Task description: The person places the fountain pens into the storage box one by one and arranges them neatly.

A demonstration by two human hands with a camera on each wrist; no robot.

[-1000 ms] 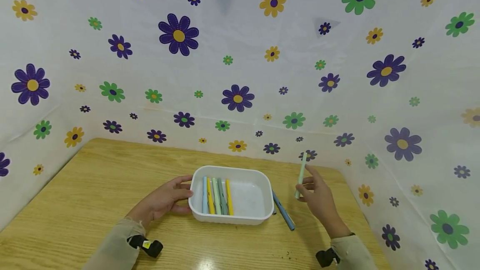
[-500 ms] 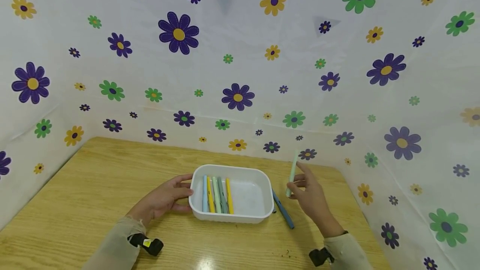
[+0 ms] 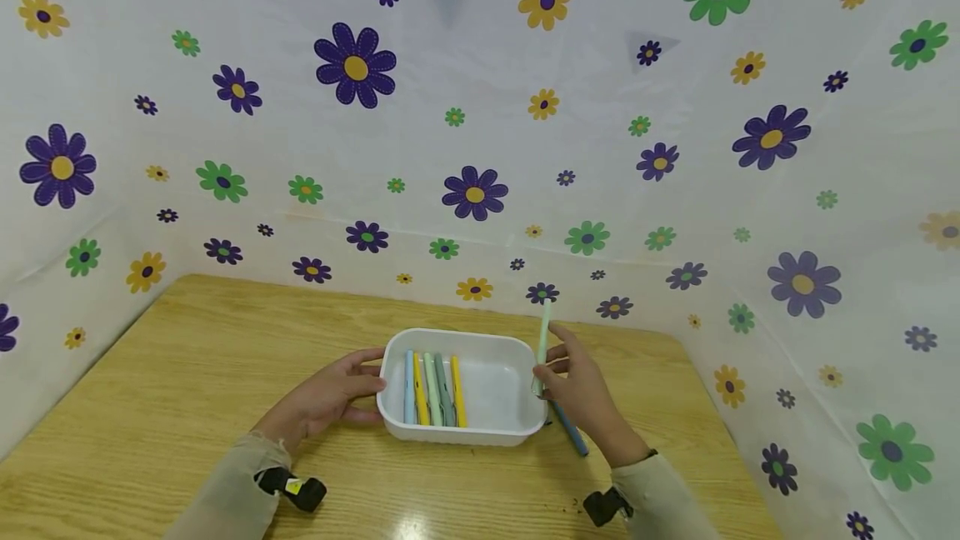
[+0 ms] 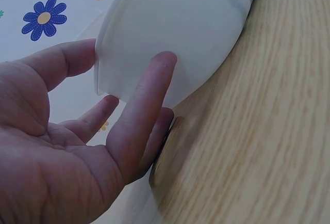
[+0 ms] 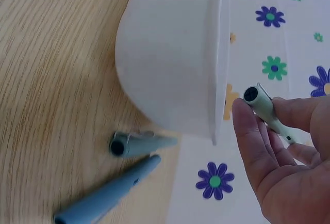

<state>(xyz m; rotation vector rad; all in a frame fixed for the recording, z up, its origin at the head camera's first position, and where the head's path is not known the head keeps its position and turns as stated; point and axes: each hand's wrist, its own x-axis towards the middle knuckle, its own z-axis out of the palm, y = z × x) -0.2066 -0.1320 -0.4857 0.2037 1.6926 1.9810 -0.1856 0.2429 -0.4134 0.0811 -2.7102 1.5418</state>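
Carefully, I'm pinching the pale green pen (image 3: 543,342) nearly upright with my right hand (image 3: 577,382), probably to clear the white tray's (image 3: 495,394) right rim, low centre-frame, while my left hand (image 3: 328,398), fingers loosely spread, is resting against its left end, likely steadying it.

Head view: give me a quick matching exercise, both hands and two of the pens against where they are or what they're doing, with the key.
1. Left hand
2. Right hand
3. Dark blue pen
4. Light blue pen

A. Lies on the table, outside the bin
B. Pinches a pale green pen
C. Inside the bin, leftmost in its row
D. Touches the bin's left end

Pairs: 1-D, 2-B, 3-A, 4-C
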